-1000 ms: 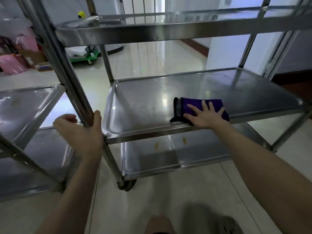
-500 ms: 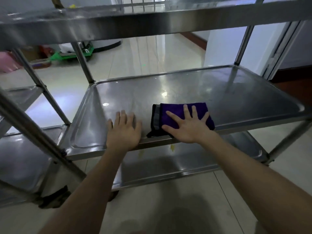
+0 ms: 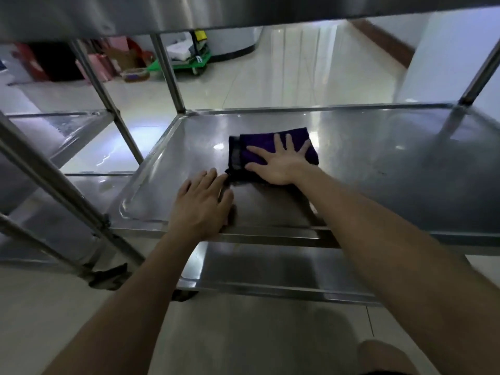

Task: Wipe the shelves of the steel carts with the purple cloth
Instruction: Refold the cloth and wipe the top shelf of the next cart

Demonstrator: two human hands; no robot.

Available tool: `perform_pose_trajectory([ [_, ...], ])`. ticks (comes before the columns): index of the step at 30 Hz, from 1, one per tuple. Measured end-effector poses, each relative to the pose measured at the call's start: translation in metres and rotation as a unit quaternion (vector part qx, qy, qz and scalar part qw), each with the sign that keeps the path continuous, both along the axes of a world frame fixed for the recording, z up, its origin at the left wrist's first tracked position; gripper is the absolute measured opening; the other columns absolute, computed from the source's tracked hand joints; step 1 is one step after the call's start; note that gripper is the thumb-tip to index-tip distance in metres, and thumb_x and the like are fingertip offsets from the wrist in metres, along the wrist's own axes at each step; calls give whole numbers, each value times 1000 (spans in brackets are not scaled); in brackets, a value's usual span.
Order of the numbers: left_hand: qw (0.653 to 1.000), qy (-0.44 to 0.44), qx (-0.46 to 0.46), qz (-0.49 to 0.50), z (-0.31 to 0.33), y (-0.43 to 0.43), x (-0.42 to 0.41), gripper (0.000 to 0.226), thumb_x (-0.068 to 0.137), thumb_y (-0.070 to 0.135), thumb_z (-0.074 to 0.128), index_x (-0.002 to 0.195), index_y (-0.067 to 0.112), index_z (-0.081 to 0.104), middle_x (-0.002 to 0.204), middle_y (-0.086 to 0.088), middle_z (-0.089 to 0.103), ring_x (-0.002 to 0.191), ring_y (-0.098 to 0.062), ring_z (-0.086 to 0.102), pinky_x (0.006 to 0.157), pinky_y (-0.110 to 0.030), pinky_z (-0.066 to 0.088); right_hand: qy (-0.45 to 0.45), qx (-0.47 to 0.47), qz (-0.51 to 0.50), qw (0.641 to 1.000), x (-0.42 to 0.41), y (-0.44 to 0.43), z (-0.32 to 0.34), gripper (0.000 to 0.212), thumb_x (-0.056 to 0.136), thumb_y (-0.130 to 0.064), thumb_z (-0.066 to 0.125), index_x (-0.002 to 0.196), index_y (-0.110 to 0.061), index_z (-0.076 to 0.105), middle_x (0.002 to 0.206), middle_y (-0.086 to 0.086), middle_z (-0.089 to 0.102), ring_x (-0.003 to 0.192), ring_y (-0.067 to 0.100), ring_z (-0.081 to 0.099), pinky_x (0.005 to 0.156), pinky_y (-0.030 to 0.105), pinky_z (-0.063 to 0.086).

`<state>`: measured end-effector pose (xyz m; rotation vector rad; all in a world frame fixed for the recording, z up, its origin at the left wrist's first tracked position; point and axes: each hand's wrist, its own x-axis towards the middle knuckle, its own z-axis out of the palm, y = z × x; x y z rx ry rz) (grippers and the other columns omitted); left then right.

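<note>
A folded purple cloth [image 3: 263, 143] with a dark edge lies on the middle shelf [image 3: 378, 163] of the steel cart in front of me. My right hand [image 3: 278, 161] presses flat on the cloth with fingers spread. My left hand [image 3: 201, 204] rests flat on the same shelf near its front rim, just left of and nearer than the cloth, fingers straight. The cart's top shelf [image 3: 189, 12] runs across the top of the view and its bottom shelf [image 3: 284, 269] shows below the front rim.
A second steel cart [image 3: 54, 131] stands to the left, its slanted post [image 3: 54, 182] close to my left arm. On the tiled floor behind are a green trolley [image 3: 186, 63], pink bags [image 3: 100, 66] and boxes. A white wall [image 3: 446, 55] stands at the right.
My left hand let go of the left cart's post and came down flat on the middle shelf. My right hand slid the cloth farther back on the shelf. My view has dropped lower and closer.
</note>
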<state>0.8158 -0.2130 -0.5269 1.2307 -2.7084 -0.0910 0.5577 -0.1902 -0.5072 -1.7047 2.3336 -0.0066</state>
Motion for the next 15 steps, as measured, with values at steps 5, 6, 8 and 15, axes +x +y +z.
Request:
perform_pose_trajectory([
  [5, 1000, 17, 19, 8, 5, 5, -1, 72, 106, 55, 8, 170, 33, 32, 180, 3, 26, 167, -15, 17, 134, -42, 8, -125, 28, 171, 977, -25, 96, 18, 67, 89, -85, 48, 152, -74, 31, 180, -13, 1, 166, 17, -12, 125, 66, -21],
  [6, 1000, 17, 20, 10, 5, 5, -1, 73, 105, 56, 7, 170, 34, 32, 180, 4, 25, 167, -15, 16, 134, -42, 8, -149, 38, 148, 977, -30, 105, 28, 67, 83, -91, 45, 148, -75, 37, 179, -16, 10, 166, 17, -4, 126, 66, -18],
  [8, 1000, 9, 18, 8, 7, 8, -3, 74, 105, 57, 7, 171, 33, 31, 180, 2, 24, 167, -17, 16, 135, -44, 10, -156, -25, 54, 986, -28, 105, 38, 76, 80, -102, 34, 148, -69, 41, 170, -15, 36, 162, 26, 25, 130, 66, -1],
  [15, 1000, -1, 15, 3, 7, 6, -4, 58, 116, 46, 19, 170, 31, 31, 179, 1, 26, 167, -18, 18, 135, -46, 12, 29, -38, -121, 992, 81, 57, -13, 120, 83, -100, 9, 173, -23, 2, 175, 33, -8, 161, 55, -12, 117, 78, -19],
])
